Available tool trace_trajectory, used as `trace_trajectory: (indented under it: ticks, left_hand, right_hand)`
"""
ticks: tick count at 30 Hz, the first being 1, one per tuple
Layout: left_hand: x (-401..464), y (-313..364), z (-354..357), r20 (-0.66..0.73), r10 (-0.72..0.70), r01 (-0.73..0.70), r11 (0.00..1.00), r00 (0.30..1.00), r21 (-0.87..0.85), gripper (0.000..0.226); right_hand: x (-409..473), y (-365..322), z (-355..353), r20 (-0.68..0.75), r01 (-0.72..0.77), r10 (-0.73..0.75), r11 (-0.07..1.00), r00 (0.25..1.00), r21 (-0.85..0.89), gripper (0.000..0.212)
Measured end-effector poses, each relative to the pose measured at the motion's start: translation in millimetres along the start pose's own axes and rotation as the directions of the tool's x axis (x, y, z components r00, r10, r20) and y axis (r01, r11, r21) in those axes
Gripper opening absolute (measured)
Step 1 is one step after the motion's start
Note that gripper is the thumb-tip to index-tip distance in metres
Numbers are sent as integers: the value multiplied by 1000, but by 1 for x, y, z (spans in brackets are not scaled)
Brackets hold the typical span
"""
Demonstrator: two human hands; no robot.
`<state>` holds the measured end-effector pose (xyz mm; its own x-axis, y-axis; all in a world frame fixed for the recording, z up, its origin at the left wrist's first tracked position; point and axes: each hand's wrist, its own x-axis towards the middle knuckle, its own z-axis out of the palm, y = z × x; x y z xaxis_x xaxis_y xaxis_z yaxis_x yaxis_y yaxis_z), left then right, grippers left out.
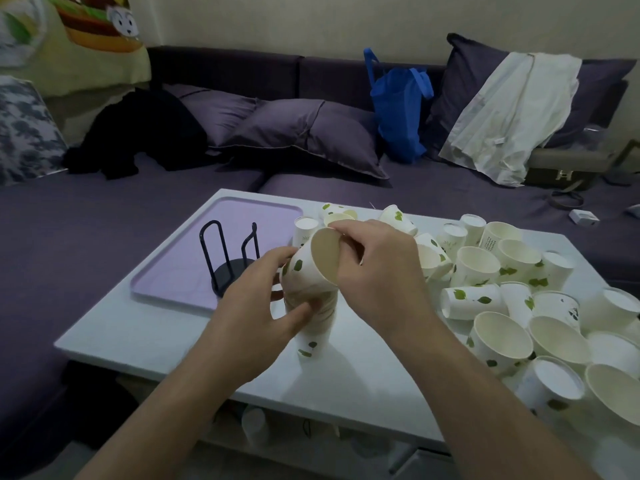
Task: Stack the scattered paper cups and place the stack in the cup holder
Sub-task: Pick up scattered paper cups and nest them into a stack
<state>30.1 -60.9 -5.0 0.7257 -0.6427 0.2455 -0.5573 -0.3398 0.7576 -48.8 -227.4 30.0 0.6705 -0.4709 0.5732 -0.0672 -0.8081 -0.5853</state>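
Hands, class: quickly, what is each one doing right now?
Left hand: grips the upright stack of leaf-printed white paper cups.
Right hand: holds a tilted leaf-printed paper cup at the stack's top.

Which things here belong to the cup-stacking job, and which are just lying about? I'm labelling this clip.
Part of the job:
- stack of cups, gripped by the left hand
- tilted cup held by the right hand
- loose cups heaped on the table
- black cup holder on the purple tray

Lying about:
- blue bag
- pillows
- white garment
- black clothing
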Motion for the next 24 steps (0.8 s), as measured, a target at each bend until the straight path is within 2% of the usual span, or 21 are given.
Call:
trace_trajectory:
  ticks: [5, 11, 16, 21, 24]
  left_hand:
    - [3, -3, 5, 9, -13, 12, 998, 1000, 57, 59]
    - [1, -3, 5, 14, -36, 35, 999, 999, 32, 81]
    - [0, 2, 6, 16, -35, 35, 999, 999, 2, 72]
    - [0, 2, 10, 18, -43, 43, 998, 999, -38, 68]
    - [1, 5, 6, 83, -68, 76, 992, 994, -101, 77]
  right_hand:
    - [-1, -3, 1, 23, -81, 79, 993, 997, 85, 30]
    - [-8, 0, -7, 142, -190, 165, 965, 976, 182, 29]
    - [-23, 5, 0, 377, -101, 82, 994, 923, 32, 44]
    - [-26, 9, -6, 376, -156, 108, 983, 920, 101, 41]
    - [-19, 20, -15, 329, -333, 248, 913, 911, 235, 29]
